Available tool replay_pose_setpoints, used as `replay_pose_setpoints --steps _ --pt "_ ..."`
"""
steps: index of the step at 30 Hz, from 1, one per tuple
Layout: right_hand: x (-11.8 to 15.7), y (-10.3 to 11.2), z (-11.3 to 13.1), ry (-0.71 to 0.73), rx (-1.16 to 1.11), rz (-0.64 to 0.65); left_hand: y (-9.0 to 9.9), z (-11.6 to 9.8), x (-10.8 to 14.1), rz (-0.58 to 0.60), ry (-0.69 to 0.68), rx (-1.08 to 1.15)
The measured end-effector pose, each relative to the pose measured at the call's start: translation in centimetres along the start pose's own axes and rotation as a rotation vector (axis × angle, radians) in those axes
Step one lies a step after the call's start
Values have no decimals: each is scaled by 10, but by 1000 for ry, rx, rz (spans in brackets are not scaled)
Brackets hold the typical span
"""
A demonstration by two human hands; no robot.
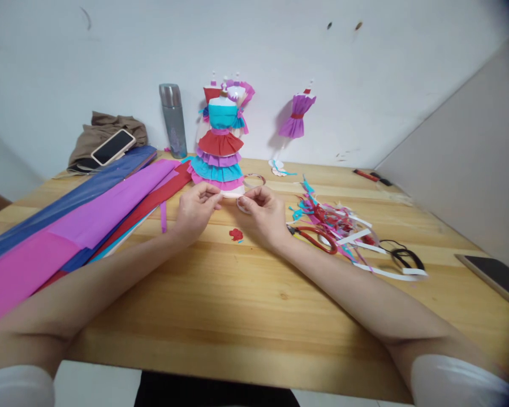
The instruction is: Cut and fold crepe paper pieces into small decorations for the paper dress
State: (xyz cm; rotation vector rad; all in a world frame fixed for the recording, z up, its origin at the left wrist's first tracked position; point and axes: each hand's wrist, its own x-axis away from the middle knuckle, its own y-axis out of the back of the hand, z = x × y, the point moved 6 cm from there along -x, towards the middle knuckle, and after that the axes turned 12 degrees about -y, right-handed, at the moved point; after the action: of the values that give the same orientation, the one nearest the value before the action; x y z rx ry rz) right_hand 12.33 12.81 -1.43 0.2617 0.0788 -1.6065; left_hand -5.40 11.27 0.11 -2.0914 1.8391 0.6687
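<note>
Pale walls backed a wooden table; left hand and right hand, both pinched closed, held a pale strip before a tiered miniature dress.

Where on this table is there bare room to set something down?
The main patch of bare table lies between your forearms, nearer you than the red scrap. A smaller one separates the black loop and the dark device. Crowded: left, coloured sheets; right, scissors and clippings.
</note>
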Motion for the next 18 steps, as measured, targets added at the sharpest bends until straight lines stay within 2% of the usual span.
replay_pose_setpoints --steps 5,13,18 --pt "-1 0 -2 -37 -72 19 -2 2 -1 -22 66 97" --pt "0 4 1 -66 -112 -12 -1 3 -2 -21 50 118" --pt "-1 1 -2 -87 -145 28 -1 2 -4 21 38 109"
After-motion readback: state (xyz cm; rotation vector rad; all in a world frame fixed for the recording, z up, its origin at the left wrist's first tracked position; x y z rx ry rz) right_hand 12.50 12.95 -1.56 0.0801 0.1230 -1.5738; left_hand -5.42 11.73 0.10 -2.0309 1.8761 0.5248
